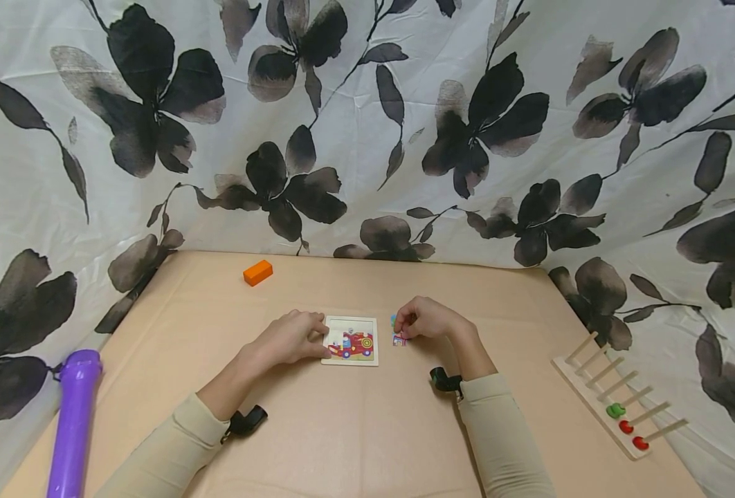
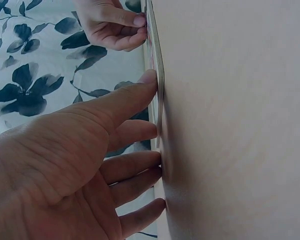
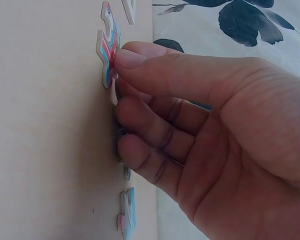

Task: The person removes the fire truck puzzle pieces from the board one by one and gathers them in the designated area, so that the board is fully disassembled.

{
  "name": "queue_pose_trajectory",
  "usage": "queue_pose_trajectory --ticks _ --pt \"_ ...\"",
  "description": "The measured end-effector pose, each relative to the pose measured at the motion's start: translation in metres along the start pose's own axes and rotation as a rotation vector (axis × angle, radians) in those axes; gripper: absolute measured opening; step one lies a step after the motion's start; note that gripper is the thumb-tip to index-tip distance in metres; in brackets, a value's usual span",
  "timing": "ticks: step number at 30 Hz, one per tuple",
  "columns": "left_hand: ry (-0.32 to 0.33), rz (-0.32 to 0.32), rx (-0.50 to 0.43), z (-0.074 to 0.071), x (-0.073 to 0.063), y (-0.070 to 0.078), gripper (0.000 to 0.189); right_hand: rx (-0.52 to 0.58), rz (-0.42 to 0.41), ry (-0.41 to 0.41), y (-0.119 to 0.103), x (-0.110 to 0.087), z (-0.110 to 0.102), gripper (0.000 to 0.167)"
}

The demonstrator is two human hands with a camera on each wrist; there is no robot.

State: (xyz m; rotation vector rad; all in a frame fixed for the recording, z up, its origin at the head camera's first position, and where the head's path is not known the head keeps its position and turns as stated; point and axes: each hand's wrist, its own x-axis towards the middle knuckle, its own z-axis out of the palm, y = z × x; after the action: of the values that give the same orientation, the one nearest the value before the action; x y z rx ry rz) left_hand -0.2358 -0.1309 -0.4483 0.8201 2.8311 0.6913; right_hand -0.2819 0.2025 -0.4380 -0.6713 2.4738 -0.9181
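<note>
A small framed puzzle board [image 1: 350, 341] with a red vehicle picture lies flat on the table. At its left edge is my left hand [image 1: 291, 337]; in the left wrist view the thumb [image 2: 148, 77] rests on the frame and the other fingers extend to the frame and tabletop. To the right of the board, my right hand [image 1: 428, 318] pinches a colourful puzzle piece [image 3: 108, 50] between thumb and index finger, close to the table. Its other fingers are curled. Another puzzle piece [image 3: 128, 215] lies beyond the hand in the right wrist view.
An orange block [image 1: 258, 272] sits near the table's back edge. At the right stands a wooden peg rack [image 1: 598, 398] with green and red pieces on some pegs. A purple tube [image 1: 76, 422] is at the left edge. Floral cloth [image 1: 367, 166] hangs behind.
</note>
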Motion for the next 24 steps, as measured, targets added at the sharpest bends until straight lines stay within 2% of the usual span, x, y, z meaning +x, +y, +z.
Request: queue_pose_trajectory --ticks 9,14,20,24 --pt "0.002 0.007 0.003 0.000 0.000 0.000 0.049 0.000 -0.018 0.051 0.002 0.000 -0.003 0.010" --pt "-0.001 0.010 -0.003 0.000 0.000 -0.001 0.050 0.002 -0.028 0.142 0.000 0.002 -0.004 0.011" --pt "0.000 0.004 0.004 0.000 0.000 -0.001 0.050 -0.008 -0.089 0.287 -0.006 0.006 -0.002 0.018" --pt "-0.001 -0.003 0.011 0.000 0.000 0.000 0.051 -0.003 -0.115 0.329 -0.010 0.007 0.000 0.021"
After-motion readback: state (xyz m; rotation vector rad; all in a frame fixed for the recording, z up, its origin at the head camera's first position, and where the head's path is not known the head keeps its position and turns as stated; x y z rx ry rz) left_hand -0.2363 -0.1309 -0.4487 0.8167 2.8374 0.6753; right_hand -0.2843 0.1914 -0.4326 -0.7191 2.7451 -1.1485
